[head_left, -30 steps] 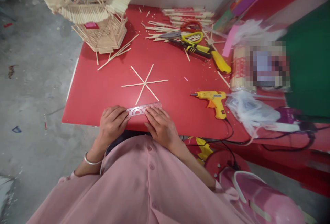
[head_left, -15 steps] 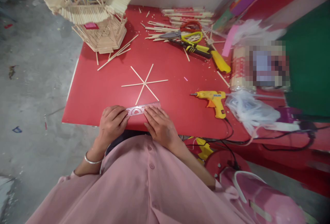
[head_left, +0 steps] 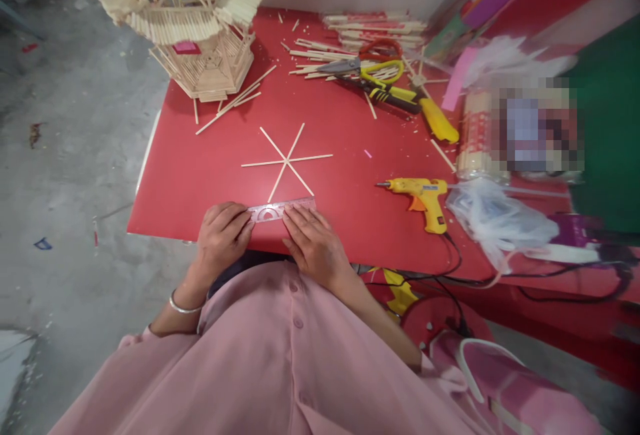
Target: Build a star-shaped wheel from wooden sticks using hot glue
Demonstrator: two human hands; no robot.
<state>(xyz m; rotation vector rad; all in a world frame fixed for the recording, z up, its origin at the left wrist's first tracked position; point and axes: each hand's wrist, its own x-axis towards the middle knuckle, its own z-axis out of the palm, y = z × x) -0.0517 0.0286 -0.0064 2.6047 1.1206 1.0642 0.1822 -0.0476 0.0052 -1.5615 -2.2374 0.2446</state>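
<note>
A clear plastic ruler (head_left: pixel 283 209) lies near the front edge of the red table (head_left: pixel 180 181). My left hand (head_left: pixel 223 238) rests with curled fingers on the ruler's left end. Beside it, my right hand (head_left: pixel 314 245) lies flat with its fingertips pressing the ruler's lower edge. Just beyond the ruler, three thin sticks are crossed into a star (head_left: pixel 287 163).
A stick-built model house (head_left: pixel 193 18) stands at the table's far left. Loose sticks (head_left: pixel 325 58), scissors (head_left: pixel 367 68) and a yellow-handled cutter (head_left: pixel 425 111) lie at the back. A yellow glue gun (head_left: pixel 423 196), a plastic bag (head_left: pixel 495 221) and cables sit to the right.
My hands and the ruler stay as they were; only the camera view has shifted slightly.
</note>
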